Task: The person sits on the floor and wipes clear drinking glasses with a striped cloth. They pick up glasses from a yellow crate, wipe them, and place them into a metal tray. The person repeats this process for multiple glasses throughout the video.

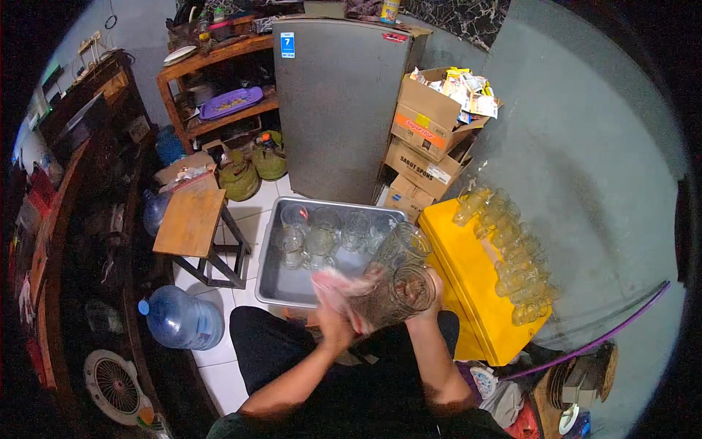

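Above my lap, my right hand (430, 293) grips a clear glass mug (414, 288), and another clear glass (408, 244) is held just beyond it. My left hand (334, 324) holds a red and white cloth (340, 293), blurred, against the side of the glassware. Exactly how the fingers of my right hand hold the two glasses is hidden. In front of me a grey metal tray (269, 280) holds several clear glass mugs (323, 241). On my right, rows of glass mugs (510, 241) stand on a yellow box (466, 274).
A grey fridge (340, 110) stands behind the tray, beside stacked cardboard boxes (422, 137). To the left are a wooden stool (192, 225), a large blue water bottle (186, 318) and green gas cylinders (238, 178). A wall rises behind the yellow box.
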The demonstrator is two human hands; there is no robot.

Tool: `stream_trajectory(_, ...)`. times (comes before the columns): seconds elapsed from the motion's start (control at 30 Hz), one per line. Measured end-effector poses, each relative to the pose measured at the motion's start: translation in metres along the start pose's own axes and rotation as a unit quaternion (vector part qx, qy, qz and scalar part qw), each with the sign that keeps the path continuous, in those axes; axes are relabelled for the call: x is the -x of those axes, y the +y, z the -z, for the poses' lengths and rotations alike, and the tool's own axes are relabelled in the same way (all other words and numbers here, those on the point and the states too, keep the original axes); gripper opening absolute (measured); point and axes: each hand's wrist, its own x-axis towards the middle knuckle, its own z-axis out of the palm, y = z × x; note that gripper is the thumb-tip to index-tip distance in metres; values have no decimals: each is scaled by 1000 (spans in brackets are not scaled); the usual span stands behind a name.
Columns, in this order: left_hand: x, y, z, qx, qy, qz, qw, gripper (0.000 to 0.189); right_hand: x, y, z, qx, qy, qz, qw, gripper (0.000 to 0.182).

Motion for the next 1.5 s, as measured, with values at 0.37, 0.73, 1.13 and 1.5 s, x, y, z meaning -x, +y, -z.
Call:
stream_trajectory(0.37, -66, 92, 48, 308, 23, 90, 947, 43, 0, -22, 33, -61, 17, -5, 998, 24)
stream_trajectory(0.73, -31, 88, -5, -170, -166, -57, 970, 53, 12, -35, -3, 0, -155, -83, 984, 12)
stream_trajectory(1.13, -31, 8, -1, 188, -101, 286, 934, 69, 11, -48, -15, -61, -179, -225, 956, 19)
stream_trajectory(1.5, -56, 156, -33, -401, -305, -275, 819, 16, 27, -63, -49, 166, -237, -118, 950, 13)
